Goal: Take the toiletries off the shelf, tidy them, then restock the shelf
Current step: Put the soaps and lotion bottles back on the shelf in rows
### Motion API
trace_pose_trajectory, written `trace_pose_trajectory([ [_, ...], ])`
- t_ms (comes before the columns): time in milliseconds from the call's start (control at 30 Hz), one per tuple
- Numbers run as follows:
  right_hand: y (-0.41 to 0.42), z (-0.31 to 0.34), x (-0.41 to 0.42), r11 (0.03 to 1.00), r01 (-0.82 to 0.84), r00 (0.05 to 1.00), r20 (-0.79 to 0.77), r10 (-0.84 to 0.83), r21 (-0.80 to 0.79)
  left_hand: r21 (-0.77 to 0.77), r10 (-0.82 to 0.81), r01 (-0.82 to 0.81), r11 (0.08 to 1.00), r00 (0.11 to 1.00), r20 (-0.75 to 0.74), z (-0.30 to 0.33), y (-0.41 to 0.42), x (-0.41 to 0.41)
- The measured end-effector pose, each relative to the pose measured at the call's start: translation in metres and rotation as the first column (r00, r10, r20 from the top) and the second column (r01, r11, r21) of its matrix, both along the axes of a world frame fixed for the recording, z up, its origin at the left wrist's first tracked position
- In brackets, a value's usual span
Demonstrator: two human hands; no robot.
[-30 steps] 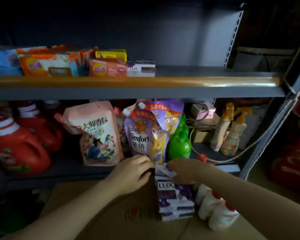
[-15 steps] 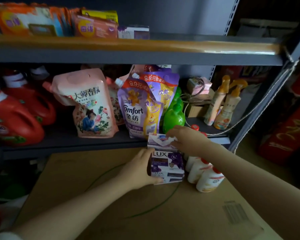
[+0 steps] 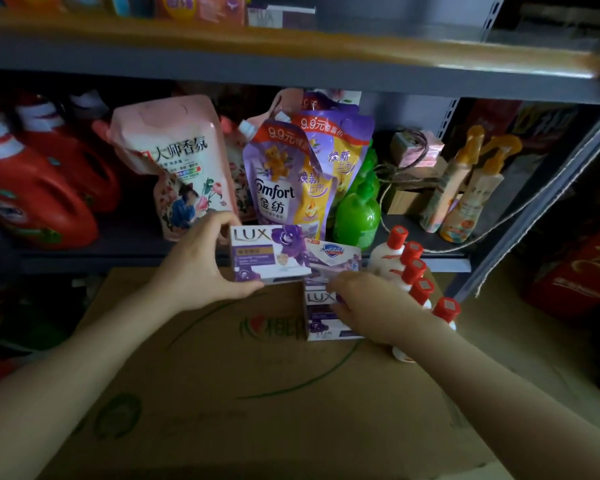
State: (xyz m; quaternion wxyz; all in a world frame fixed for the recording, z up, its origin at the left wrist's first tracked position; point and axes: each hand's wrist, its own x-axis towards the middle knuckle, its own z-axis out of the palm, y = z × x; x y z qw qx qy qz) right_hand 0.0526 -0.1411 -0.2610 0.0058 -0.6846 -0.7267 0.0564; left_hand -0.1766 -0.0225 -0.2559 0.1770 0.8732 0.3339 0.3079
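My left hand point(image 3: 201, 268) grips a purple and white Lux soap box point(image 3: 269, 252), lifted clear of the cardboard box point(image 3: 222, 393). My right hand point(image 3: 368, 306) holds a short stack of Lux soap boxes point(image 3: 321, 322) standing on the cardboard. Tilted on top of that stack lies a Safeguard soap box point(image 3: 333, 256). A row of white bottles with red caps point(image 3: 413, 268) stands just right of the stack. On the upper shelf point(image 3: 291, 46) lie more soap boxes point(image 3: 201, 8), mostly cut off by the frame.
The lower shelf holds red detergent jugs point(image 3: 39, 188), a pink refill pouch point(image 3: 177, 161), purple Comfort pouches point(image 3: 291, 174), green bottles point(image 3: 357, 213), small boxes tied with twine point(image 3: 416, 150) and two spray bottles point(image 3: 465, 188). A slanted grey shelf post point(image 3: 534, 209) stands at right.
My left hand has taken one Lux box off the stack and lifted it up and left. My right hand slid down onto the stack's right side. The view moved closer and lower.
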Motion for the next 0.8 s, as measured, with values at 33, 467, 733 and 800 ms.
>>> trace_pose_trajectory([
  [33, 0.002, -0.008, -0.004, 0.998, -0.02, 0.998, 0.057, 0.023, -0.058, 0.014, 0.023, -0.023, 1.0, 1.0, 0.02, 0.003, -0.001, -0.004],
  [467, -0.004, -0.04, -0.008, 0.96, -0.234, 0.971, 0.012, 0.239, -0.154, 0.005, -0.001, 0.001, 1.0, 1.0, 0.029, 0.002, -0.008, -0.005],
  [733, -0.002, 0.009, -0.002, 0.976, -0.204, 0.973, -0.089, 0.211, 0.078, 0.055, -0.014, -0.001, 0.998, 0.965, 0.26, 0.057, 0.007, 0.003],
  [800, -0.004, 0.047, -0.001, 0.961, -0.143, 0.926, -0.31, 0.214, 0.238, 0.093, -0.022, -0.011, 0.996, 0.939, 0.342, 0.084, 0.016, 0.008],
])
